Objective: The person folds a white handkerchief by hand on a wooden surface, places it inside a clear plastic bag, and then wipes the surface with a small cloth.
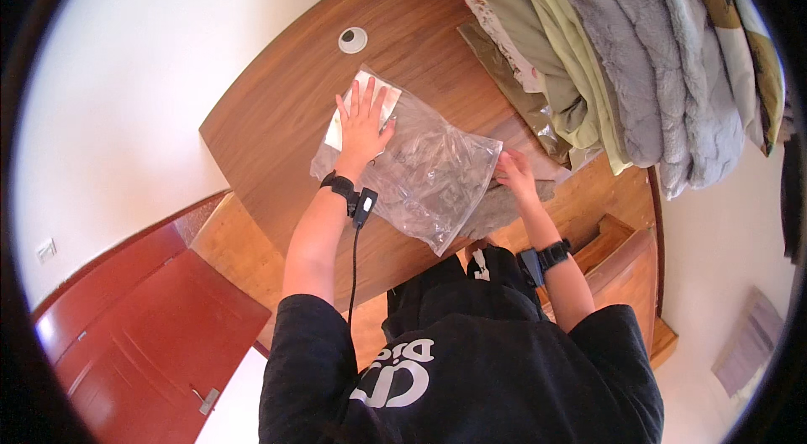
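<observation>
A clear plastic bag (435, 167) lies spread on the wooden table (284, 91), with a white sheet or label (334, 130) at its far left end. My left hand (364, 122) rests flat on that white part, fingers spread. At the bag's right edge, my right hand (517, 174) has its fingers and thumb near the bag's corner; whether they pinch the film is not clear. A grey-brown cloth (504, 208) lies partly under the bag's near right side, by the table edge. Whether cloth is inside the bag cannot be told.
Folded green fabric (567, 66) and grey plush blankets (656, 53) are piled at the right. Beside them lies a flat brown item in clear plastic (517, 97). A round white object with a black spot (352, 40) sits beyond the bag. A red door (164, 330) stands at lower left.
</observation>
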A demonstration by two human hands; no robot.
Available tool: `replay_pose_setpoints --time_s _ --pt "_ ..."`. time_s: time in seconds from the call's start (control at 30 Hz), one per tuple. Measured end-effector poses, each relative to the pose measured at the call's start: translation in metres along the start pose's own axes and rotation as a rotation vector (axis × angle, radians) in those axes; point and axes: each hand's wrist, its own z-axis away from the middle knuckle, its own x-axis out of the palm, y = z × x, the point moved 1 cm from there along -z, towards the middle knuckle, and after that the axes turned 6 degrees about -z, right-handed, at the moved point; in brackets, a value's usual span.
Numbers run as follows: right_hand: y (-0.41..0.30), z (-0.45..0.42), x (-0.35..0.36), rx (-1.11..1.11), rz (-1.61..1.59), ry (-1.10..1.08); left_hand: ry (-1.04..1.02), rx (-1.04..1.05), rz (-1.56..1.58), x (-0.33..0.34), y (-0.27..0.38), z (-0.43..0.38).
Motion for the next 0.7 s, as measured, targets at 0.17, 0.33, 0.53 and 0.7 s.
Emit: replay_pose_setpoints --time_s 0.17,0.33,0.53,0.7 --pt "0.027 -0.033 0.009 -0.102 -0.002 -0.047 -0.089 -0.023 -0.108 0.009 0.012 -0.011" --pt "0.025 -0.028 0.007 -0.032 -0.160 0.038 -0.143 -0.033 -0.111 0.008 0.013 -0.011" --pt "0.030 -0.007 0.002 0.038 -0.205 0.019 -0.105 -0.018 -0.127 0.011 0.011 -0.011" --pt "0.013 -0.011 0.008 -0.060 -0.221 0.069 -0.069 0.001 -0.161 0.016 0.009 -0.010"
